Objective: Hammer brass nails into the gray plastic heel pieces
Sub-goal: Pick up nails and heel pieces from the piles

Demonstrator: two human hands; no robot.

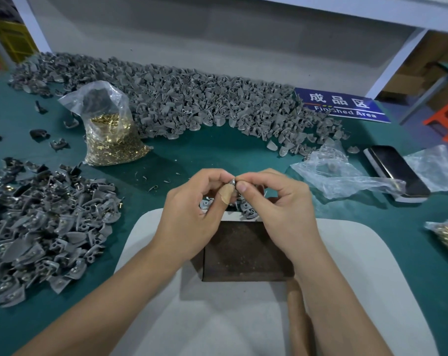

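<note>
While both hands meet over the middle of the worktop [217, 152], the left hand [192, 214] and the right hand [276, 209] pinch a small gray heel piece [232, 181] between thumb and fingertips; whether a nail sits in it is too small to tell. A bandage wraps the left thumb [226, 197]. Just under the hands lies a dark metal block [246, 253] on a pale pad [151, 253] at the near edge, with a few gray pieces [248, 211] at its far side. A long heap of gray heel pieces [192, 104] runs along the far edge. Another pile [45, 227], some showing brass, lies toward the left edge. A clear bag of brass nails [109, 134] stands near the far left heap. A blue sign [343, 105] lies toward the far right corner, a phone [397, 173] near the right edge, beside crumpled plastic [341, 176].
</note>
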